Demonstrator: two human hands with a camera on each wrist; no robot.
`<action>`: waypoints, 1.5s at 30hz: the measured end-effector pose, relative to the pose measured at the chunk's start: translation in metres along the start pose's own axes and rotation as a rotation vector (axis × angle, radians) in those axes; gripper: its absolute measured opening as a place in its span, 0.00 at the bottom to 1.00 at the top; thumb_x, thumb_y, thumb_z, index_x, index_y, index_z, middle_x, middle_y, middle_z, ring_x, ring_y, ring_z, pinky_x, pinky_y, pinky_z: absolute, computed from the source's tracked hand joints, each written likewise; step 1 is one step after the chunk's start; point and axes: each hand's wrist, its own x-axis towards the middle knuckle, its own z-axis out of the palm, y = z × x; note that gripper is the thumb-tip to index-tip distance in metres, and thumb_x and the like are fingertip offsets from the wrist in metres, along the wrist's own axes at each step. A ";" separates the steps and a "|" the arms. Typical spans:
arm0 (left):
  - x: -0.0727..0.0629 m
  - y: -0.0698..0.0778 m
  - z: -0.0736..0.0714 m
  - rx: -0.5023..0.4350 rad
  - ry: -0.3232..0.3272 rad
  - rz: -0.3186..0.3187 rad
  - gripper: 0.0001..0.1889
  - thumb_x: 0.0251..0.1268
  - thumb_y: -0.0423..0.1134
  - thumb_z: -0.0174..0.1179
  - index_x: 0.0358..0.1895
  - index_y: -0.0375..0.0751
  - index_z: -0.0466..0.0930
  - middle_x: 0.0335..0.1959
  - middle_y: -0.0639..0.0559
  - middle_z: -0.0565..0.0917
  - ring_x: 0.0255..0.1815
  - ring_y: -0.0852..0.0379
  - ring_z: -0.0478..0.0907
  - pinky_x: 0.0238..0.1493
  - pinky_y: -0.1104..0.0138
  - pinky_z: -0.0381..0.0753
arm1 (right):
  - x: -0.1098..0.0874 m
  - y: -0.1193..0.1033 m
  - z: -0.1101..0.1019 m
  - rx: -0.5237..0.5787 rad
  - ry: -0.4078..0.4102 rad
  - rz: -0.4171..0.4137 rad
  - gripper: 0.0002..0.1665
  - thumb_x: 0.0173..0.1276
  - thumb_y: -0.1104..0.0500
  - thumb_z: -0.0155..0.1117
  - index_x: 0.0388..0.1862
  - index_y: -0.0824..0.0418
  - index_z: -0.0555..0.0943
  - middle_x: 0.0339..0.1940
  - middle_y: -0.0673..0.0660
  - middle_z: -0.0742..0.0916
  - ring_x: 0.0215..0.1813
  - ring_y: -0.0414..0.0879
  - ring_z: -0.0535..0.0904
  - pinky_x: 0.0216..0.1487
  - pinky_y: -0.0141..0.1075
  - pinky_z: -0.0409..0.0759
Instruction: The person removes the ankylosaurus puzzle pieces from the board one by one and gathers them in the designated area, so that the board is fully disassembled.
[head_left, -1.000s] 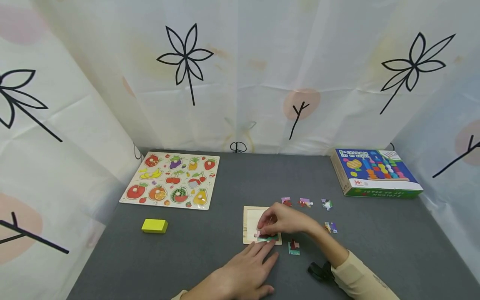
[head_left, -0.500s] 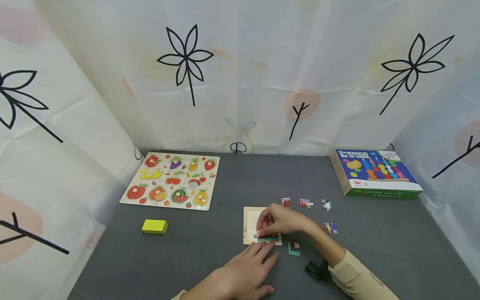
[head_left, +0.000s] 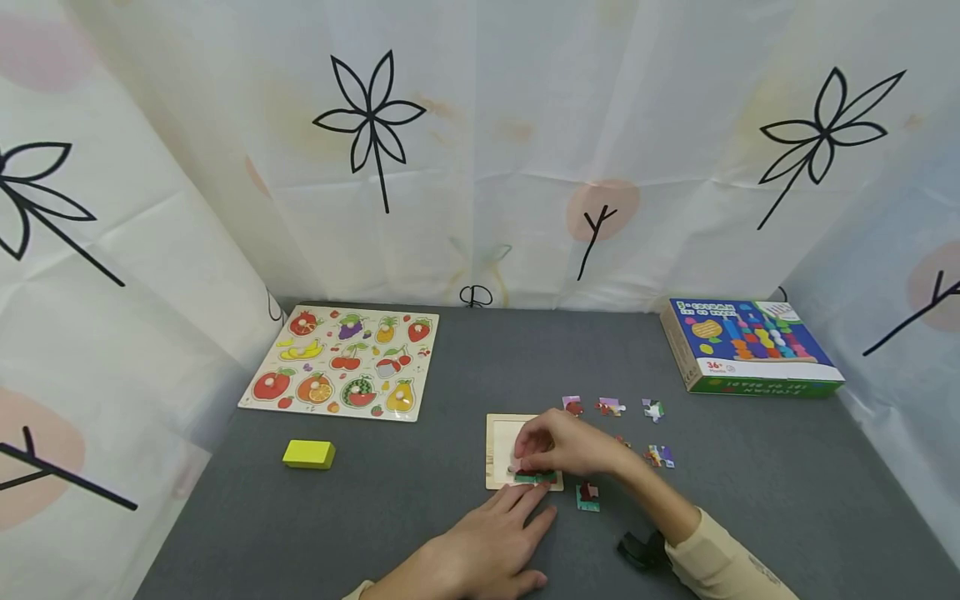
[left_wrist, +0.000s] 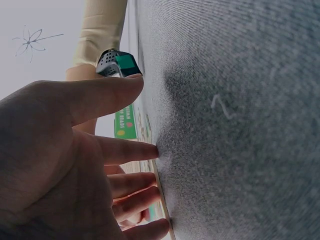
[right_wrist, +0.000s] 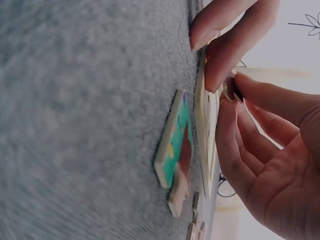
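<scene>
A small square wooden puzzle tray [head_left: 491, 450] lies in front of me, with a teal-and-dark jigsaw strip [head_left: 534, 478] along its near side. Over that strip, my right hand [head_left: 566, 442] pinches a dark jigsaw piece [right_wrist: 233, 90] between thumb and fingertips; the fingers hide much of it. My left hand [head_left: 495, 533] lies palm down, its straight fingertips [left_wrist: 150, 178] at the tray's near edge. Just right of the tray is a loose teal-and-brown jigsaw piece [head_left: 588, 497], seen large in the right wrist view.
Several loose jigsaw pieces [head_left: 611, 407] lie beyond and right of the right hand. At left are a fruit puzzle board [head_left: 341, 362] and a yellow block [head_left: 309, 454]. A blue-and-green toy box [head_left: 753, 346] stands at the back right, before a patterned curtain [head_left: 480, 167].
My right hand makes only a slight shift over the tray, still pinching the jigsaw piece. A bit of another piece now shows behind the right wrist. My left hand keeps its place.
</scene>
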 end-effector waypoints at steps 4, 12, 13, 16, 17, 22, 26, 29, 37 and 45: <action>0.000 0.001 0.001 0.010 0.012 0.000 0.39 0.76 0.68 0.60 0.80 0.48 0.71 0.87 0.48 0.63 0.83 0.53 0.64 0.82 0.61 0.71 | -0.006 0.000 -0.002 0.017 0.041 -0.002 0.04 0.75 0.64 0.72 0.45 0.65 0.89 0.39 0.60 0.93 0.38 0.42 0.89 0.45 0.31 0.88; 0.000 0.001 0.001 -0.005 -0.002 -0.018 0.40 0.76 0.68 0.59 0.81 0.49 0.70 0.88 0.48 0.61 0.83 0.54 0.63 0.83 0.61 0.70 | -0.029 0.004 -0.013 0.053 0.078 0.017 0.06 0.76 0.63 0.72 0.46 0.65 0.89 0.40 0.60 0.93 0.39 0.37 0.89 0.46 0.31 0.89; 0.000 0.001 0.001 -0.006 -0.002 -0.021 0.40 0.76 0.68 0.59 0.81 0.49 0.70 0.88 0.48 0.61 0.83 0.54 0.63 0.83 0.61 0.70 | -0.033 0.004 -0.015 0.052 0.085 0.018 0.07 0.76 0.63 0.72 0.46 0.65 0.89 0.40 0.60 0.93 0.39 0.36 0.89 0.46 0.31 0.89; 0.001 0.001 0.001 -0.013 -0.008 -0.028 0.40 0.76 0.68 0.59 0.81 0.49 0.69 0.88 0.49 0.61 0.83 0.54 0.63 0.83 0.61 0.70 | -0.044 0.005 -0.020 0.047 0.102 0.018 0.06 0.76 0.63 0.71 0.46 0.66 0.89 0.39 0.60 0.93 0.39 0.35 0.88 0.46 0.31 0.89; 0.001 0.001 0.001 -0.017 -0.013 -0.030 0.40 0.76 0.69 0.59 0.81 0.50 0.69 0.88 0.49 0.61 0.83 0.54 0.63 0.83 0.61 0.70 | -0.047 0.005 -0.022 0.044 0.107 0.022 0.06 0.76 0.63 0.71 0.46 0.66 0.89 0.39 0.60 0.93 0.39 0.34 0.88 0.46 0.31 0.89; 0.002 0.001 0.000 -0.028 -0.024 -0.036 0.39 0.77 0.69 0.59 0.81 0.50 0.69 0.88 0.50 0.62 0.83 0.54 0.63 0.83 0.62 0.70 | -0.067 0.006 -0.030 0.051 0.124 0.054 0.07 0.75 0.63 0.72 0.46 0.66 0.89 0.39 0.61 0.93 0.37 0.33 0.86 0.43 0.30 0.88; 0.002 0.001 -0.001 -0.037 -0.030 -0.037 0.39 0.77 0.68 0.59 0.81 0.50 0.69 0.88 0.50 0.61 0.83 0.55 0.63 0.83 0.62 0.70 | -0.082 0.005 -0.036 0.070 0.123 0.072 0.07 0.76 0.63 0.72 0.47 0.66 0.89 0.42 0.62 0.93 0.37 0.33 0.86 0.41 0.30 0.88; 0.002 0.000 0.000 -0.042 -0.034 -0.036 0.39 0.77 0.68 0.59 0.81 0.50 0.69 0.88 0.50 0.60 0.83 0.55 0.64 0.83 0.62 0.70 | -0.092 0.005 -0.039 0.077 0.121 0.082 0.08 0.77 0.62 0.71 0.48 0.66 0.89 0.42 0.61 0.93 0.37 0.33 0.86 0.40 0.31 0.87; 0.003 -0.001 0.000 -0.072 -0.061 -0.029 0.40 0.77 0.68 0.58 0.83 0.51 0.68 0.89 0.50 0.59 0.84 0.54 0.63 0.83 0.61 0.70 | -0.112 0.011 -0.043 0.096 0.097 0.122 0.08 0.78 0.61 0.70 0.47 0.65 0.89 0.38 0.56 0.92 0.36 0.32 0.85 0.39 0.31 0.86; 0.003 -0.002 0.001 -0.096 -0.083 -0.028 0.40 0.77 0.68 0.58 0.83 0.51 0.67 0.89 0.51 0.58 0.84 0.54 0.62 0.83 0.61 0.70 | -0.123 0.020 -0.042 0.136 0.050 0.164 0.08 0.78 0.61 0.70 0.48 0.66 0.88 0.36 0.57 0.93 0.34 0.34 0.86 0.35 0.35 0.89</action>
